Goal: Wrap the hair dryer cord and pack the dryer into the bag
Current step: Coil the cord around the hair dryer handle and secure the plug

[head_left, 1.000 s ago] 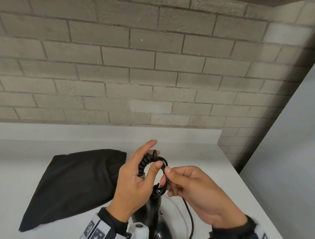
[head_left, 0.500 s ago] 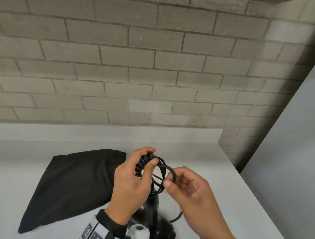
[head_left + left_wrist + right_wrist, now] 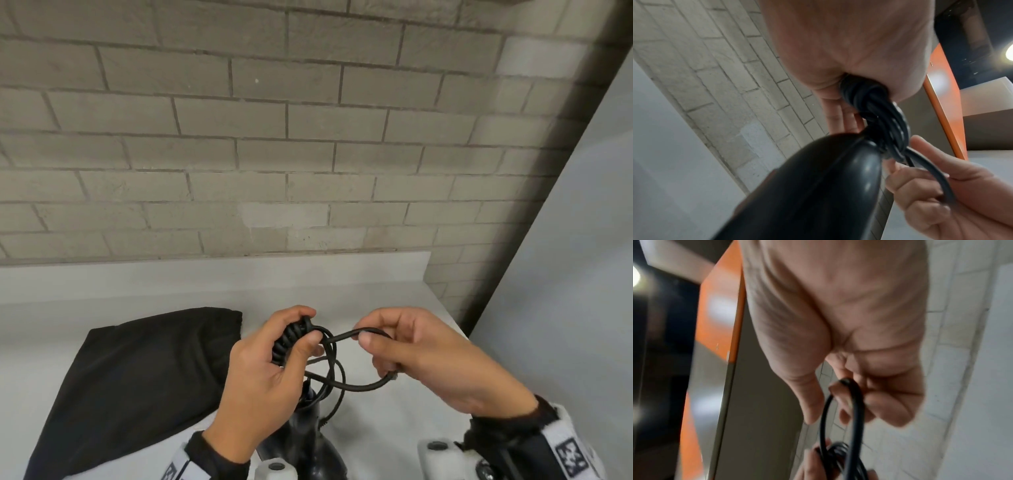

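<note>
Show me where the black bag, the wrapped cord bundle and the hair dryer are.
black bag [image 3: 137,380], head view, middle of the flat fabric.
wrapped cord bundle [image 3: 291,337], head view, coils gripped by the left hand.
hair dryer [image 3: 807,186], left wrist view, rounded black body.

A pale brick wall [image 3: 260,144] rises behind a white counter [image 3: 394,404], which has a low raised lip [image 3: 212,274] along its back edge. A smooth grey panel [image 3: 561,308] stands at the right. The wrist views show an orange panel [image 3: 943,104] and a bright lamp [image 3: 1010,52].
</note>
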A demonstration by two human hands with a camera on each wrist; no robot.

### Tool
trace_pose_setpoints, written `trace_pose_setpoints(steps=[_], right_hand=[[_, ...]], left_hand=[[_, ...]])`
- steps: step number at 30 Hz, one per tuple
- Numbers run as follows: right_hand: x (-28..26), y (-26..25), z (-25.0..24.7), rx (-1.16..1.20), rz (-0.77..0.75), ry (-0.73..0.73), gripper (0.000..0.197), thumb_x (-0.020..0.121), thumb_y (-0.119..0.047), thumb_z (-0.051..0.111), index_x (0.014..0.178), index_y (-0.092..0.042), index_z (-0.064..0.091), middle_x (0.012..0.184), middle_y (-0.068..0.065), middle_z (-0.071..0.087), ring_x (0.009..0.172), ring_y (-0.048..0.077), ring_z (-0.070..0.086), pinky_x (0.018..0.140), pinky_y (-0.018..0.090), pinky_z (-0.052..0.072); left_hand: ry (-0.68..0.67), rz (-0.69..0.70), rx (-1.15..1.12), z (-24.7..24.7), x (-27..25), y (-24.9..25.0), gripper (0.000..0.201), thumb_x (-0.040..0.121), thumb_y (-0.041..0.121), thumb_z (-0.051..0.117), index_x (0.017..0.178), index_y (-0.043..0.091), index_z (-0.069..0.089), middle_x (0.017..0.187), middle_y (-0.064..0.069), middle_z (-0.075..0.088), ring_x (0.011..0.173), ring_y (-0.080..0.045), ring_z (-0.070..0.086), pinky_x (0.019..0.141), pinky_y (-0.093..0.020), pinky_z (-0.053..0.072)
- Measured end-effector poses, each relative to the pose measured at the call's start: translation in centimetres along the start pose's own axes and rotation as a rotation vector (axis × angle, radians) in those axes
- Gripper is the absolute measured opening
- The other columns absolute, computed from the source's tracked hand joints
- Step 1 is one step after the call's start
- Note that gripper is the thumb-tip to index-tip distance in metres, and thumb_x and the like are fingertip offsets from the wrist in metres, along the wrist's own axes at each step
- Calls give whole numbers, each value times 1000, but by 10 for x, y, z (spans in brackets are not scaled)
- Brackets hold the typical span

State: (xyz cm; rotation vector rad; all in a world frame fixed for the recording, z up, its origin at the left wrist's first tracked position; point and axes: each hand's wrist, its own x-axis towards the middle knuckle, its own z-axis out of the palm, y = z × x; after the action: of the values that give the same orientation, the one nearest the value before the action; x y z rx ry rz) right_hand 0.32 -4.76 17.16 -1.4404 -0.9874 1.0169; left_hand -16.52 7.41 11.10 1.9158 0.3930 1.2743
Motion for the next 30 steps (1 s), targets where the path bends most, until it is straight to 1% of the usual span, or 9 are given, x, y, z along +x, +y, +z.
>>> trace_pose_setpoints(steps=[5,9,15,19,21,23,24,26,30], right_hand=[[-7,32,28,113,-222,177,26,70,-18,79,95,-12,72,71,-1,55,65,9,50,63,19,44],[-13,70,72,193,-332,220,46,52,-40,93,89,-20,75,82,6,69,71,14,62,66,26,49],[-6,86,98,33,-507,462,19,77,-42,73,76,-23,75,76,2,70,61,26,59,62,19,48],[-11,63,73,174,-366,382,53,57,-76,72,70,-24,73,73,9,74,68,18,69,71,22,54],[-13,44,55,413,-309,372,51,60,-63,80,75,-15,71,59,7,62,60,26,68,68,34,59],[-18,24,28,631,-167,344,39,78,-40,70,86,-1,67,53,3,41,37,19,48,46,32,53],[-21,16,12,610,-75,323,34,83,-31,61,90,2,65,53,1,35,33,12,34,36,26,42],[-26,6,-18,393,45,276,31,84,-27,57,94,0,67,55,1,35,38,9,20,37,17,23],[-32,5,-46,5,30,385,16,83,-25,65,86,-12,72,60,10,53,45,16,30,44,24,31]], left_hand=[[65,-77,-68,0,0,-2,19,86,17,64,104,23,68,83,6,73,69,-10,75,67,-22,60],[101,-83,-67,-2,0,-3,21,85,17,65,101,31,66,80,11,72,66,-9,75,64,-16,57],[129,-106,-106,-3,2,-6,21,82,20,64,98,34,69,81,7,72,65,-13,75,66,-20,59],[99,-126,-110,-5,5,-7,22,81,22,64,96,38,69,85,7,73,68,-11,75,66,-19,59],[77,-140,-102,-7,6,-9,21,81,25,64,98,37,69,87,7,74,72,-11,75,69,-21,60],[80,-159,-108,-9,7,-10,19,81,24,65,97,32,70,86,9,74,73,-10,75,71,-21,60],[82,-155,-98,-11,9,-11,19,81,22,65,98,28,70,85,10,74,73,-9,75,72,-20,59],[84,-144,-65,-14,12,-12,21,82,21,64,101,24,68,85,14,74,73,-7,75,73,-18,59],[77,-165,-82,-11,11,-11,19,83,22,64,101,26,68,80,11,73,67,-13,75,69,-27,61]])
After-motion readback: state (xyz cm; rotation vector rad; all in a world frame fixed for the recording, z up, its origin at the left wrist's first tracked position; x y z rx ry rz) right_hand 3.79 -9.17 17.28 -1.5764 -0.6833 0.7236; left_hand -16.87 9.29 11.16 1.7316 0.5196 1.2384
